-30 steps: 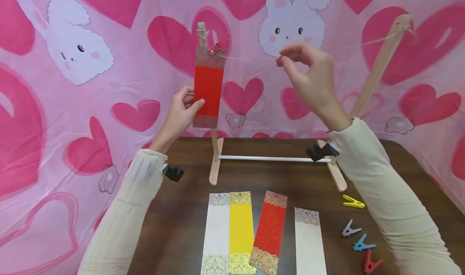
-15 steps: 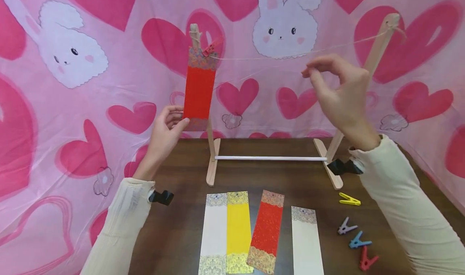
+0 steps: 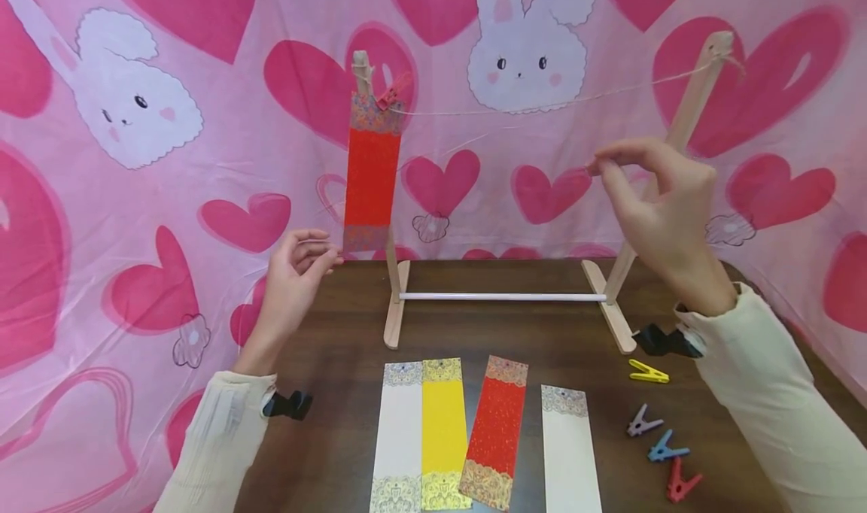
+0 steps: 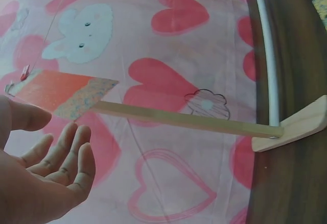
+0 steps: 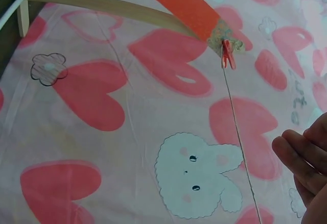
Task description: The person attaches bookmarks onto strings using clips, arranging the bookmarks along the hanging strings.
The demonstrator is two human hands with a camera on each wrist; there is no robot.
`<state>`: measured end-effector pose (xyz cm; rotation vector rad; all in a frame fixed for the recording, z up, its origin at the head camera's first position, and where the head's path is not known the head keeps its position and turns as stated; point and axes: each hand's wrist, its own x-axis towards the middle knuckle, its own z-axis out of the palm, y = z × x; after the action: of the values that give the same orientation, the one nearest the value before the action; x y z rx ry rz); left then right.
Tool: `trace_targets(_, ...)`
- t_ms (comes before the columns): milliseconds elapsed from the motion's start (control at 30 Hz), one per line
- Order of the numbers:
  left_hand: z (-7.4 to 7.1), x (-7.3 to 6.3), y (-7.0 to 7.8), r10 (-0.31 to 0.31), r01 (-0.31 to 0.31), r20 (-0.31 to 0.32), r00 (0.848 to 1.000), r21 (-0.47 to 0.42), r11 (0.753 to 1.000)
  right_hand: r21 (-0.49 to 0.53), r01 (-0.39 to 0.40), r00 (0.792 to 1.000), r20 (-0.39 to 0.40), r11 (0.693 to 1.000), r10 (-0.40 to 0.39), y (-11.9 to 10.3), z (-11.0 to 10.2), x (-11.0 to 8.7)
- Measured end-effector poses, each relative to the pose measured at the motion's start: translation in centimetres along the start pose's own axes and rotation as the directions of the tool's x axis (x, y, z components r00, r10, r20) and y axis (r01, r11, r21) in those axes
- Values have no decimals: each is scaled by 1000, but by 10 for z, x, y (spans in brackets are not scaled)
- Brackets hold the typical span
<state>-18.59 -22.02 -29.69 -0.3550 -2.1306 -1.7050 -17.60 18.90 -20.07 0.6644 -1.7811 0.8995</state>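
A red paper strip with patterned ends point(image 3: 372, 174) hangs from a string point(image 3: 474, 112), fixed by a red clothespin point(image 3: 391, 98) at its top. The string runs between two wooden posts of a stand point(image 3: 698, 95). My left hand point(image 3: 298, 268) is just below and left of the strip, fingers loosely bent, fingertips right by its lower corner; in the left wrist view the palm side shows nothing held. To the right, my right hand point(image 3: 667, 212) is raised below the string, thumb and index fingertips close together, holding nothing visible.
On the brown table point(image 3: 318, 438) lie a white strip point(image 3: 398, 430), a yellow strip point(image 3: 443, 423), another red strip point(image 3: 497, 423) and an off-white strip point(image 3: 570, 453). Yellow point(image 3: 649, 371), lilac point(image 3: 643, 421), blue point(image 3: 667, 447) and red clothespins point(image 3: 681, 483) lie at right. Behind hangs a pink heart-patterned cloth point(image 3: 433, 197).
My left hand has let go of the hanging red strip and moved down and left. The right hand has moved right and down, away from the string.
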Motion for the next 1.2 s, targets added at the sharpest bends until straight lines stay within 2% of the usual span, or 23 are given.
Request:
trace_targets(333, -4, -31, -7, -39, 37, 25, 999, 76, 996, -31, -33, 998, 45, 999, 35, 17, -18, -41)
trace_targets(567, -5, -49, -12, -44, 39, 56, 997, 93, 995, -67, -84, 992, 84, 994, 89, 26, -29, -71)
trace_targets(767, -4, -64, -18, -77, 68, 79, 994, 114, 991, -73, -137, 983, 110, 988, 144, 30, -37, -100)
trace_targets(900, -1, -72, -25, -106, 94, 97, 990, 122, 988, -94, -208, 966, 135, 974, 219, 32, -44, -123)
trace_targets(1033, 3, -79, -35, -140, 125, 111, 984, 131, 983, -105, -300, 938, 148, 948, 313, 35, -54, -149)
trace_targets(1200, 11, -90, -48, -212, 190, 127, 969, 167, 967, -131, -427, 885, 146, 895, 443, 37, -67, -182)
